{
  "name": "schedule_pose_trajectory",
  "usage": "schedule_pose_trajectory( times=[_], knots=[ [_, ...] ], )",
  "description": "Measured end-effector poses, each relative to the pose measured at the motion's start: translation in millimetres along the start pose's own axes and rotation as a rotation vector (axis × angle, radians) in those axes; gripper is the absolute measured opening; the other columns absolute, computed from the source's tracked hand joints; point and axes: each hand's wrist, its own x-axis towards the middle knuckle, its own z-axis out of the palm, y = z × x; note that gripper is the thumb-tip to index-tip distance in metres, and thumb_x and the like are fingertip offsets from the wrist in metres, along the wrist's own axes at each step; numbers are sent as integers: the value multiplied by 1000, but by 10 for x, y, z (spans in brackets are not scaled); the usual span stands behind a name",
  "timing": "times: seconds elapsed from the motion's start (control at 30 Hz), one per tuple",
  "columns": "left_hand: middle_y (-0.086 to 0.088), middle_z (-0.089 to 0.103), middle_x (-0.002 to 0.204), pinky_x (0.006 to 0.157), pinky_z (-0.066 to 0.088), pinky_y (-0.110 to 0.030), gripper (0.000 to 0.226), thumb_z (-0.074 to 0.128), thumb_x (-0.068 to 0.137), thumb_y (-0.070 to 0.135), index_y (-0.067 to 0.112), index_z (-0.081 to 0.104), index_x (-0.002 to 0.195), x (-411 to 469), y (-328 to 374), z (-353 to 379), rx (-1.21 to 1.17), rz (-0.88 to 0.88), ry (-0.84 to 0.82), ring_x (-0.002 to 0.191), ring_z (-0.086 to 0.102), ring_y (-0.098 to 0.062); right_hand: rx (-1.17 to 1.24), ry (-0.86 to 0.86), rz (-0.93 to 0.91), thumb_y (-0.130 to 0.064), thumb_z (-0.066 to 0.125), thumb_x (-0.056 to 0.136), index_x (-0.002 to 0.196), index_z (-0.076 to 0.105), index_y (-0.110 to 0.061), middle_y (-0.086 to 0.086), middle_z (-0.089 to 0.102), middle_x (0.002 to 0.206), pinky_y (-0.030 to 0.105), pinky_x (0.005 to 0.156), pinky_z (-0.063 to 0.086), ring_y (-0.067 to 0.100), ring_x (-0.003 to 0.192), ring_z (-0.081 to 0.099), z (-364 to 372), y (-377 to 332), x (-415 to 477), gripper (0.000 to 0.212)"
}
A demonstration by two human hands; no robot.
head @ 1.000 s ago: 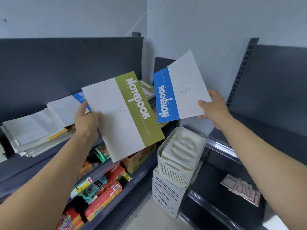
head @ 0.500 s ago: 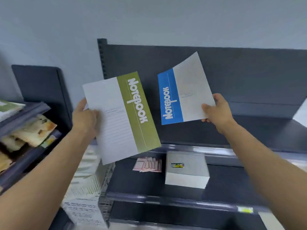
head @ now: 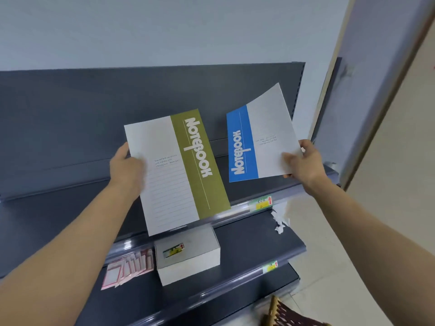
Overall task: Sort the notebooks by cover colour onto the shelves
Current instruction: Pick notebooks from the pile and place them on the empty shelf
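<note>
Dark grey shelving [head: 70, 118] stands against a pale wall, with a light door frame at the right. Both notebooks are in the air in front of the upper shelf [head: 47, 217], neither one touching it.

The left hand [head: 126, 165] grips the green notebook [head: 179, 170] by its left edge, with the fingers curled round the edge. The hand is blurred, so the exact lay of the thumb cannot be told. This notebook is tilted, its green band to the right and its lower corner hanging over the shelf rim.

The right hand [head: 303, 161] pinches the blue notebook [head: 259, 137] at its lower right corner, thumb on the white cover and fingers behind. Its blue band faces left and its top corner bends upward. The two notebooks are near each other but apart.

On the lower shelf [head: 259, 243] a white box [head: 188, 255] sits beside a fan of pink packets [head: 127, 269]. Torn paper [head: 280, 222] hangs near a price tag [head: 261, 203] on the rim.
</note>
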Motion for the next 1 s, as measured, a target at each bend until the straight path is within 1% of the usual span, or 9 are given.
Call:
schedule_pose_trajectory(
  times=[0.13,0.2,0.27,0.33,0.43,0.5,0.67,0.83,1.0],
  knots=[
    [9,63,98,61,52,-29,61,32,86,-14,32,58,116,223,-29,279,42,-12,-61,85,61,-15,-29,53,12,-4,49,95,108,43,-15,1,55,100,34,54,56,18,73,57,-92,52,219,18],
    [9,63,97,60,51,-28,61,31,87,-15,34,58,112,354,-33,366,46,-17,-85,85,61,-15,-38,63,16,-5,49,96,109,42,-16,-1,55,96,31,54,56,17,72,57,-82,67,319,19],
    [11,62,95,63,52,-30,60,31,88,-14,35,57,109,507,-48,439,54,-14,-105,85,60,-15,-45,80,27,-6,49,96,110,42,-17,-5,53,93,33,58,56,18,75,57,-37,94,412,19],
    [11,62,94,65,52,-31,60,32,88,-14,35,58,112,649,-69,496,64,-13,-121,85,59,-15,-44,100,40,-7,50,97,111,42,-18,-8,52,93,33,61,57,21,80,57,24,132,490,19],
    [9,61,97,66,51,-31,60,33,90,-12,33,57,121,851,-135,555,90,-21,-129,85,58,-15,-49,128,53,-9,50,97,113,42,-17,-2,52,105,28,56,56,23,87,57,108,184,591,19],
    [9,60,96,68,51,-32,59,34,90,-12,33,57,122,956,-187,595,100,-32,-143,86,58,-16,-38,147,62,-8,49,98,113,42,-17,1,51,110,27,55,55,21,83,58,138,223,637,20],
    [10,61,93,76,52,-36,58,35,90,-12,37,57,113,1125,-309,697,107,-63,-175,89,59,-19,-37,174,79,-7,49,97,114,41,-17,4,51,115,24,50,56,22,84,58,163,312,711,22],
    [7,63,98,84,52,-42,61,36,89,-11,36,58,118,1206,-416,847,87,-104,-188,96,60,-24,-49,200,83,-6,49,97,113,41,-17,6,51,116,18,44,52,28,93,58,87,350,797,21],
    [7,63,97,80,52,-39,60,35,89,-11,35,58,121,1262,-440,1038,89,-105,-181,93,59,-22,-57,194,78,-7,49,97,114,41,-18,7,52,117,18,43,52,30,95,59,15,394,977,22]
  ],
)
